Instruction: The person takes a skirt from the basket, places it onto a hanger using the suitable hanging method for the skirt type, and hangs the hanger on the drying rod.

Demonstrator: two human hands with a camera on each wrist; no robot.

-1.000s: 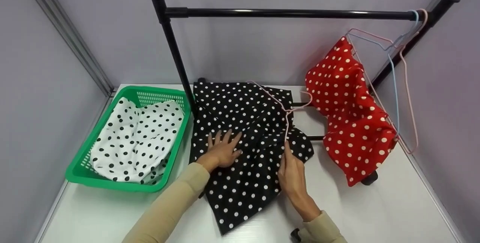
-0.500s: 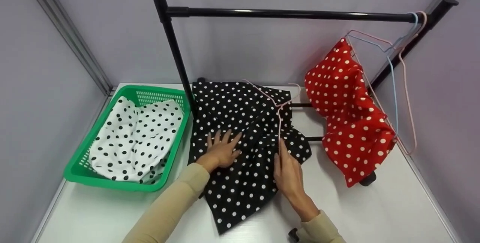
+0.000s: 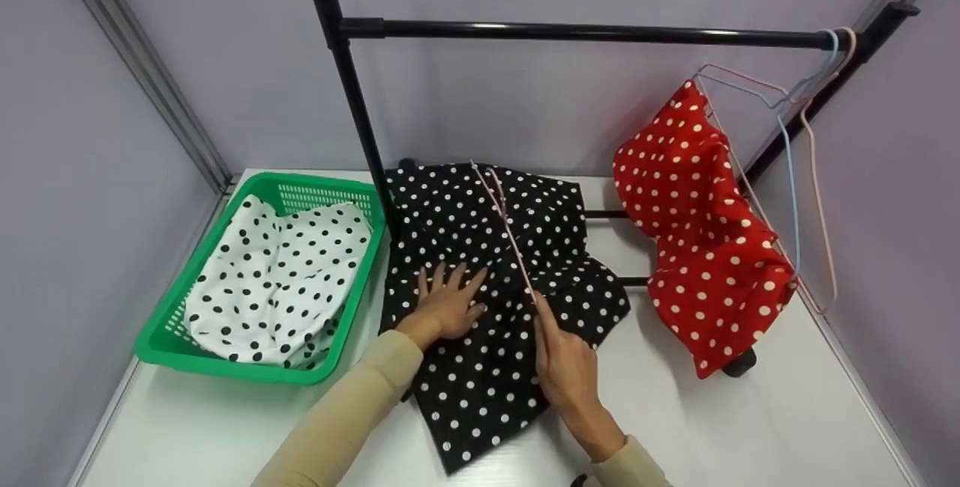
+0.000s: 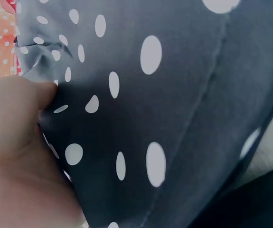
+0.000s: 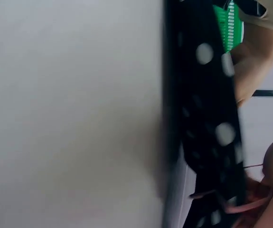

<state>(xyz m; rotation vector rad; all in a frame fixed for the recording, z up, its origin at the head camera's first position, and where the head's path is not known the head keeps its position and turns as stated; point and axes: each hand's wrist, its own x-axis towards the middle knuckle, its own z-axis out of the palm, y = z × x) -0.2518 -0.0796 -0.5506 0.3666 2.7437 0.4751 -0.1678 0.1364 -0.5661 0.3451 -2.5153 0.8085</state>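
Note:
A black cloth with white dots [image 3: 480, 389] lies spread and wrinkled on the white table, below the rack's bar. My left hand [image 3: 448, 309] rests on it with fingers spread and straight, pressing it down; the left wrist view shows the thumb [image 4: 45, 94] against the fabric. A pink wire hanger [image 3: 516, 247] is gripped by my right hand [image 3: 568, 367], the index finger stretched along the wire. The hanger stands edge-on over the cloth, its hook pointing to the back. In the right wrist view a bit of pink wire [image 5: 248, 207] shows by the fingers.
A green basket [image 3: 225, 373] with a white, black-dotted cloth [image 3: 277, 284] stands at the left. Across the back runs the black rack bar [image 3: 585, 33]. At its right end hang a red dotted cloth [image 3: 705, 247] on a hanger and a blue hanger [image 3: 791, 187].
My right hand has moved left with the pink hanger and turned it from nearly facing the camera to edge-on, its hook swinging left. The left hand stays in place on the black cloth.

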